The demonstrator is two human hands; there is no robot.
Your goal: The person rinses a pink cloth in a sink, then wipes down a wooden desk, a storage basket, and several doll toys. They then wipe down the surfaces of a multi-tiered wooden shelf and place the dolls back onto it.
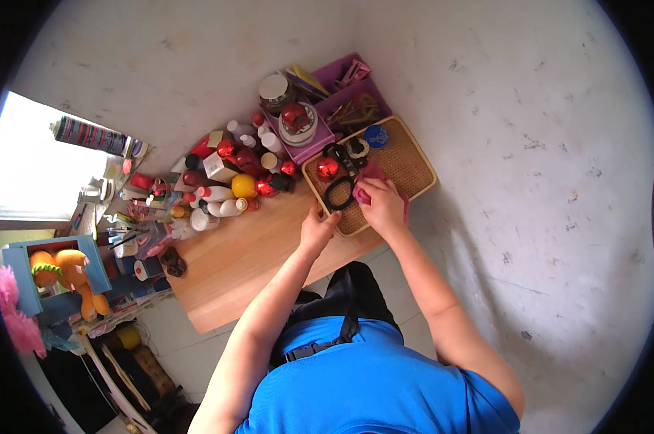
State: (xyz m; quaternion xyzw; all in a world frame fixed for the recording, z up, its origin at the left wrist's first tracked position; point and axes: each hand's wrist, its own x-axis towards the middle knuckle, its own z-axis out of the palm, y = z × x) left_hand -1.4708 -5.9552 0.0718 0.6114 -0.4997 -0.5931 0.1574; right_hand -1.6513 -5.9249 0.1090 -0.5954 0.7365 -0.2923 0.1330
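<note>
A shallow woven rattan tray (413, 163) rests at the right end of the wooden table. My left hand (318, 230) grips its near left edge, the thumb over the rim. My right hand (380, 206) is over the tray, closed on a crumpled dark pink cloth (372, 172). In the tray lie a shiny red ball (327, 167), a black ring-shaped band (339, 193), a black strap-like item (337, 153), a pale beaded loop (358, 147) and a round blue item (376, 136). What lies beneath the cloth is hidden.
Purple organizer boxes (310, 147) with jars and small items stand behind the tray. Several bottles, boxes and a yellow ball (244, 185) crowd the table's back. A brown hair tie-like item (173, 261) lies at the left end. The wall (500, 163) is close on the right.
</note>
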